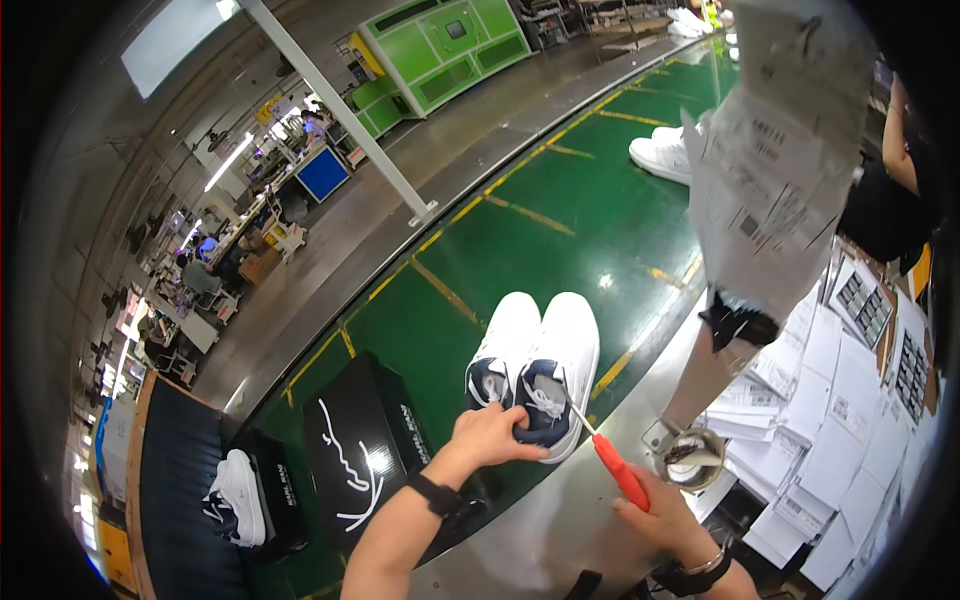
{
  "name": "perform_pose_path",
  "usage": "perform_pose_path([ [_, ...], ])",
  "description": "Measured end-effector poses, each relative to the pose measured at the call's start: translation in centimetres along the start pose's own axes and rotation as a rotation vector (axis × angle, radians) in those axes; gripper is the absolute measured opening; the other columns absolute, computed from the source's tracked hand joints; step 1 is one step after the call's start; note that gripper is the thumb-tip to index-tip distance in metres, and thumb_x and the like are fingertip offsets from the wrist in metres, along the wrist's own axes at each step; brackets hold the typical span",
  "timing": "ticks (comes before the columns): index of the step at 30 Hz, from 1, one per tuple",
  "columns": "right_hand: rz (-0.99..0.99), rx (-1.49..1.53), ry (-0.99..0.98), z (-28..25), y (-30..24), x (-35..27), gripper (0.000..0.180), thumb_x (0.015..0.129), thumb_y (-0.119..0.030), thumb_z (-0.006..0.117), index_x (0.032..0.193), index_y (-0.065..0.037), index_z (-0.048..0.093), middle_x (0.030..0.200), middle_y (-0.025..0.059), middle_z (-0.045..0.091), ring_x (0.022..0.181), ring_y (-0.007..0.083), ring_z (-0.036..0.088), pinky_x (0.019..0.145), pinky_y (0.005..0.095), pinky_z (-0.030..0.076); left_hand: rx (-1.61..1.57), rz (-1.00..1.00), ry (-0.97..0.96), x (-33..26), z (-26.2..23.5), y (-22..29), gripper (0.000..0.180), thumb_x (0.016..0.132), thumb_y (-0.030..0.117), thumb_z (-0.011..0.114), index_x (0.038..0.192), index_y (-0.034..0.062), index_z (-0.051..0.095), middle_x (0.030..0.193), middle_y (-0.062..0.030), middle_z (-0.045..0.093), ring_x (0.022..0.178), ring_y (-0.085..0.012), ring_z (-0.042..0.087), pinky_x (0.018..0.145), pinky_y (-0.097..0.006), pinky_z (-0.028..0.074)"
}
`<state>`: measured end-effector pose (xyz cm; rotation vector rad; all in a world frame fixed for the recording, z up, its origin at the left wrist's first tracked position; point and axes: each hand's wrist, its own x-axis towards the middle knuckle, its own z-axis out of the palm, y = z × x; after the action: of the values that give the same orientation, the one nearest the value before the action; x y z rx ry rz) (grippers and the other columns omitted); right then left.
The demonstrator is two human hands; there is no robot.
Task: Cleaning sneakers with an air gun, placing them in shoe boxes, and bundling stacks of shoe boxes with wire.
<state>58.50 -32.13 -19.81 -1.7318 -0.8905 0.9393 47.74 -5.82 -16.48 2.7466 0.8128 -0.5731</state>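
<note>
A pair of white sneakers with dark blue linings (540, 360) lies on the green conveyor belt (560, 220). My left hand (492, 434) rests on the heel opening of the right-hand sneaker, fingers curled into it. My right hand (665, 515) grips a screwdriver with a red handle (618, 468); its thin metal shaft points at the laces of the same sneaker. Both wrists carry dark bands.
A black shoe box (362, 450) lies left of the pair, and another box with a white sneaker (240, 495) farther left. More white sneakers (662, 152) sit up the belt. A person holding paper sheets (775, 160) stands at right beside stacked papers (840, 420) and a small metal cup (692, 458).
</note>
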Motion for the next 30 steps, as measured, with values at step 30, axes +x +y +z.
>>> perform_pose_path([
  [30,-0.286,0.013,-0.207,4.1,-4.9,-5.3,0.043,0.074,-0.025,0.069,0.112,-0.008,0.056,0.095,0.0139,0.062,0.085,0.0315,0.060,0.076,0.0337,0.048,-1.857,0.008,0.880,-11.6,0.2,-8.7,0.057,0.089,0.052,0.042,0.117,0.0038,0.053,0.117,-0.0071,0.056,0.107,-0.0193,0.052,0.093,-0.032,0.037],
])
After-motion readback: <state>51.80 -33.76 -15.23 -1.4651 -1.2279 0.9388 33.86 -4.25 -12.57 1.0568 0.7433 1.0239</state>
